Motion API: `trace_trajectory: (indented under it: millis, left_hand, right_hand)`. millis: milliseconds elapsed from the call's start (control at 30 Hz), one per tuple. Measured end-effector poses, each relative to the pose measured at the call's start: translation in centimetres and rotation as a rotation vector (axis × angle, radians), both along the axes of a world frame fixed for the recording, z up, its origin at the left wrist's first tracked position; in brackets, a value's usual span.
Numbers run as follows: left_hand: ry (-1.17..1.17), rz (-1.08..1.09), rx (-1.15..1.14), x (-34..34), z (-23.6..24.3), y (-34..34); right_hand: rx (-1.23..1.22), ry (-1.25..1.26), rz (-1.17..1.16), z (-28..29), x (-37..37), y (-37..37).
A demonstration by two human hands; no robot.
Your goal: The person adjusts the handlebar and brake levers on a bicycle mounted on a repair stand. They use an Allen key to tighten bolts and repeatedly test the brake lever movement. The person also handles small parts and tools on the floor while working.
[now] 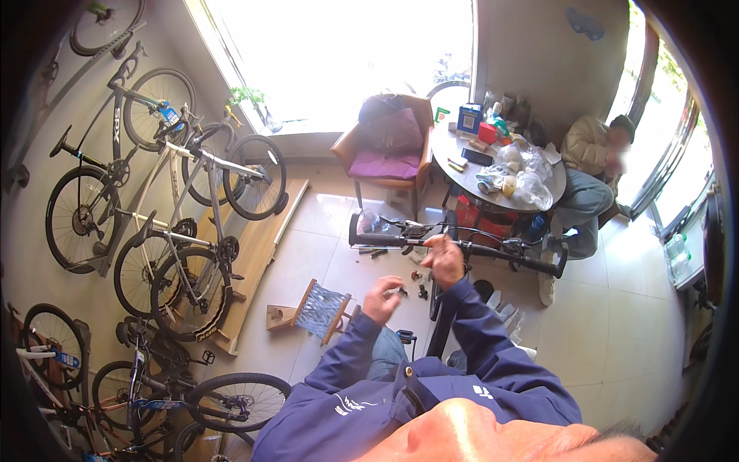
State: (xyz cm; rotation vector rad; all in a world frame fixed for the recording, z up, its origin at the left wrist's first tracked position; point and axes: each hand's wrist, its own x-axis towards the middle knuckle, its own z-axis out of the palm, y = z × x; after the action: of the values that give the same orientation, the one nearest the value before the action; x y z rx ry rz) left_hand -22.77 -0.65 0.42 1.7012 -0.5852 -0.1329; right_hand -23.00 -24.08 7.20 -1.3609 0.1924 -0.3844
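A black bicycle handlebar [493,252] with grips and cables stretches across in front of me, above the dark bike frame [440,327]. At the middle of the bar is my right hand [445,263], its fingers closed; what they hold, if anything, is hidden. My left hand [382,300] is lower and to the left, apart from the bar, with fingers curled together. A small dark piece shows at its fingertips, too small to name. Several small black parts [423,291] lie on the floor just beyond it. A pedal [406,336] shows near my left leg.
Several bicycles [185,254] stand and hang along the left wall, by a wooden platform [258,266]. A low woven stool [322,310] is at my left. Ahead are an armchair [385,158] and a cluttered round table [469,173]. Another person [589,177] sits at right.
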Motion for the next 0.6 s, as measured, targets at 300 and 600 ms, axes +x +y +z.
trace_trajectory:
  millis: [300, 600]
  left_hand:
    - [0.606, 0.440, -0.255, 10.4, 0.3, -3.1]
    - [0.453, 0.497, -0.283, 12.1, -1.3, -4.2]
  right_hand:
    - [-1.381, 0.026, -0.259, 1.1, 0.9, -8.5]
    - [-1.383, 0.089, -0.280, 0.1, 2.3, -8.9]
